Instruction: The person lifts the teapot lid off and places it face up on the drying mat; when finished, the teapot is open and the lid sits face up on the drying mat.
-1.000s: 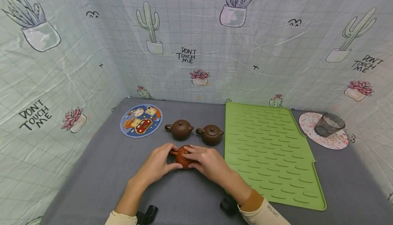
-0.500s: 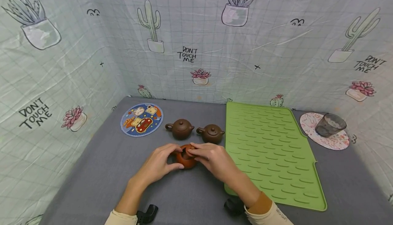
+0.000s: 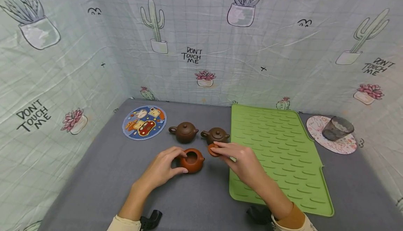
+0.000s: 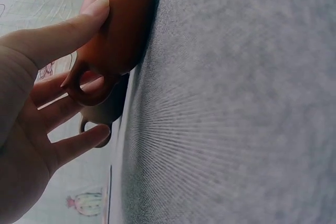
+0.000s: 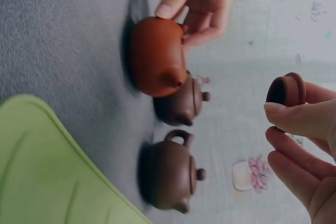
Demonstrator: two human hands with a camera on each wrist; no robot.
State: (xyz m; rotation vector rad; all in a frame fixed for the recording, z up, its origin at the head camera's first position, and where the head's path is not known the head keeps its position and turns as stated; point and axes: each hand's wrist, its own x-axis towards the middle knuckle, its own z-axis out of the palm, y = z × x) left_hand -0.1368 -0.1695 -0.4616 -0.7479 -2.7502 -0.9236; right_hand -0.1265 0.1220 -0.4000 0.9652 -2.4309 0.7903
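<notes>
Lid (image 3: 212, 151) off, orange clay teapot (image 3: 195, 168) open! Left hand (image 3: 163, 165) clamps teapot's side, pot seated on grey cloth (image 3: 189, 203) in its grasp. Right hand (image 3: 241, 159) pinches lid, apart from rim, not yet set down. Beyond hands, two brown teapots (image 3: 185, 133) (image 3: 217, 135), lids on.

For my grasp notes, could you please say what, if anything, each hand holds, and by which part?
The left hand holds the orange teapot by its body near the handle; the right hand pinches a lid, though exactly where is unclear.
</notes>
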